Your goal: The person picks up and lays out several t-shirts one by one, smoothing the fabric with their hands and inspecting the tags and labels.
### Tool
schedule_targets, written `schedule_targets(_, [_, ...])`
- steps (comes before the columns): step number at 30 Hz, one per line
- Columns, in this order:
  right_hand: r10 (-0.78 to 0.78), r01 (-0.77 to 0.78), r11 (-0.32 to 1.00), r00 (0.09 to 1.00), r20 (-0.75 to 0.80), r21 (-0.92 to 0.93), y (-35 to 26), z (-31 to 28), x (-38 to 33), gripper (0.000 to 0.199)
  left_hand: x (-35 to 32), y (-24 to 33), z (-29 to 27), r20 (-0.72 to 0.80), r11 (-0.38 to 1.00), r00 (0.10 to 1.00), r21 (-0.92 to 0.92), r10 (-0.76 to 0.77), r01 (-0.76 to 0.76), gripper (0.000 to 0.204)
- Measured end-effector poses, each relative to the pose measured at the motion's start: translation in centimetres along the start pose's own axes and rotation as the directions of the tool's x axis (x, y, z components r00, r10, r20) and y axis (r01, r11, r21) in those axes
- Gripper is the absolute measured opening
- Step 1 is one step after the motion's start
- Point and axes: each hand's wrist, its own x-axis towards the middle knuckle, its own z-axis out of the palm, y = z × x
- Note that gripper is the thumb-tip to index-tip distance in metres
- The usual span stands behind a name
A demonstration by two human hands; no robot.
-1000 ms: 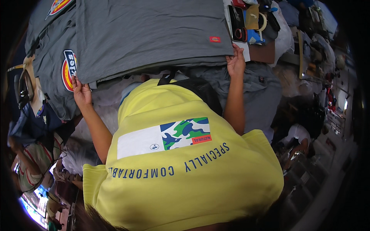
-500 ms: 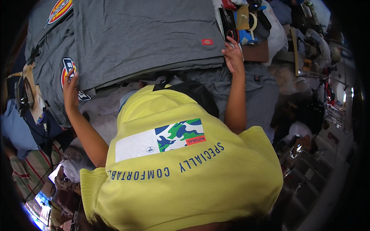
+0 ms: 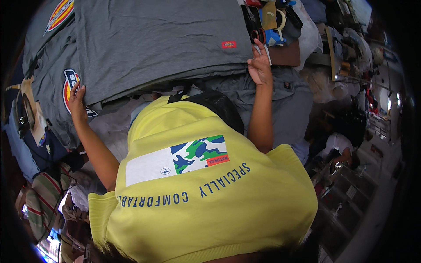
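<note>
A grey T-shirt [image 3: 162, 41] with a small red label near its hem is spread over a stack of grey cloth in front of me. My left hand [image 3: 78, 101] is at the left side, its slightly bent fingers against a grey garment with a red, yellow and blue printed emblem [image 3: 68, 90]. Those fingers look apart. Beside the shirt's right hem corner, my right hand [image 3: 260, 66] is raised palm up, fingers stretched and thumb bent inward. Nothing shows in its grasp.
Right of the shirt lie scissors [image 3: 258, 35], a tape roll [image 3: 281, 20], a blue item [image 3: 274, 38] and a brown flat piece [image 3: 286, 54]. An iron-like dark object [image 3: 25, 115] stands at left. Another person [image 3: 340, 145] is at the far right.
My right fingers have drawn closer together and the thumb has folded inward. My left fingers have bent slightly over the emblem. The shirt looks much the same; the view has shifted a little.
</note>
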Motion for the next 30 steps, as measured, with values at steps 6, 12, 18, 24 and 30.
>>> schedule_targets(6, [-0.041, 0.034, 0.992, 0.997, 0.06, 0.118, 0.2, 0.6, 0.0, 0.074, -0.2, 0.3, 0.0, -0.026, 0.993, 0.993, -0.014, 0.113, -0.114, 0.034])
schedule_targets(12, [-0.02, 0.002, 0.979, 0.996, 0.086, 0.204, 0.0, 3.7, -0.2, 0.075, -0.2, 2.1, 0.2, -0.204, 0.979, 0.958, 0.031, 0.201, -0.199, 0.032])
schedule_targets(18, [-0.025, -0.036, 0.945, 0.983, 0.181, 0.325, -0.2, 8.1, -0.1, 0.075, -0.6, 2.8, 3.6, -0.07, 0.812, 0.874, 0.411, 0.481, -0.414, 0.022])
schedule_targets(24, [-0.018, -0.034, 0.97, 0.978, 0.209, 0.242, -0.4, 11.3, -0.1, 0.073, -10.1, 4.6, 19.1, 0.533, 0.821, 0.789, 0.272, 0.306, -0.502, 0.021])
schedule_targets(30, [-0.047, 0.034, 0.998, 0.969, 0.241, 0.061, -0.8, 13.4, -0.6, 0.071, -15.7, 8.5, 26.1, 0.796, 0.971, 0.599, 0.203, -0.088, -0.127, 0.031])
